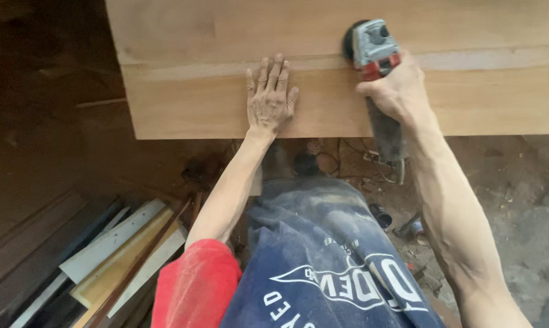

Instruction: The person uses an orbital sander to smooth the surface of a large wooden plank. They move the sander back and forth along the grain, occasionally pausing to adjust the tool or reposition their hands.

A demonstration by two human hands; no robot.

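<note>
Head camera looks down on the left hand (269,97), spread flat with fingers wide on the broad pale wooden panel (323,97). Just beside it, the right hand (394,88) is wrapped tight around the grey and red handheld power sander (376,51), whose disc rests on the same panel. That tool looks heavy and rigid, best gripped by its dark body. Below the left arm lie stacked wooden offcuts (113,255).

Dusty workshop floor (517,200), stacked wooden offcuts (113,255) lying at left, small debris (380,214)
</note>
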